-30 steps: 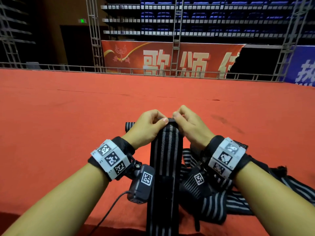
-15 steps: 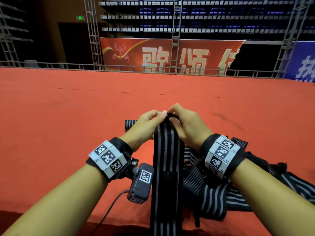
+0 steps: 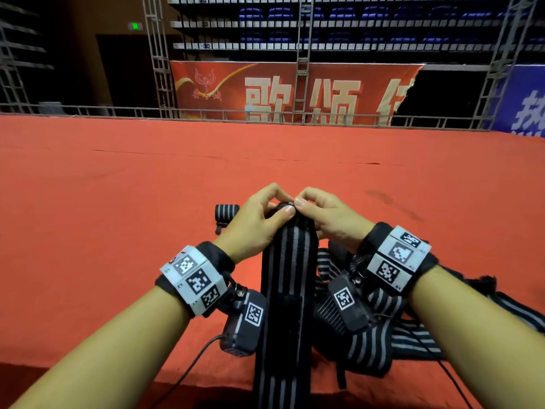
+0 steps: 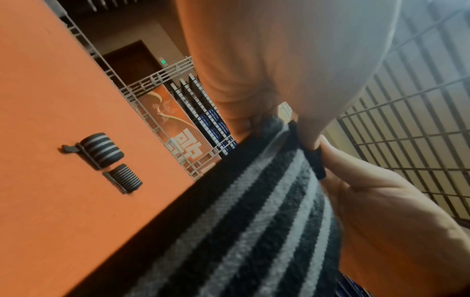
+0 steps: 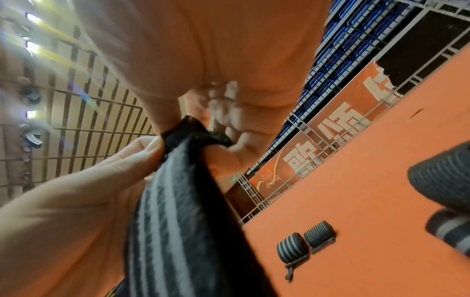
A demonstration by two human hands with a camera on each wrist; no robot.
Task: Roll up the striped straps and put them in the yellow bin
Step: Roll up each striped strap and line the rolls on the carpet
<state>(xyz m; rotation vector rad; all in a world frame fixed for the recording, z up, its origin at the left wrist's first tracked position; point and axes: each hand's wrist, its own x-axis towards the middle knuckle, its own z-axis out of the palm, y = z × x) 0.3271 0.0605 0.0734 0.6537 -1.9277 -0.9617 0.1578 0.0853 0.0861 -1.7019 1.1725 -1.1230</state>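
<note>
A long black strap with grey stripes [image 3: 287, 290] lies lengthwise on the red surface and hangs over its near edge. Both hands pinch its far end: my left hand [image 3: 284, 205] from the left, my right hand [image 3: 299, 202] from the right, fingertips almost meeting. In the wrist views the dark end of the strap [image 4: 315, 160] [image 5: 188, 130] is bunched between thumbs and fingers. Two rolled straps [image 4: 101, 148] [image 4: 127, 177] sit on the surface beyond the hands; only one [image 3: 227, 211] shows in the head view. No yellow bin is in view.
A heap of loose striped straps [image 3: 368, 343] lies under my right wrist and spreads to the right. The red carpeted surface [image 3: 118, 202] stretches far ahead to a metal railing [image 3: 265, 116]. Its near edge [image 3: 103, 370] runs just below my forearms. A cable [image 3: 188, 370] hangs from the left wrist camera.
Both hands have kept hold of the strap's far end and closed in on each other, so the fingertips now nearly touch over it. The strap's body has stayed in place.
</note>
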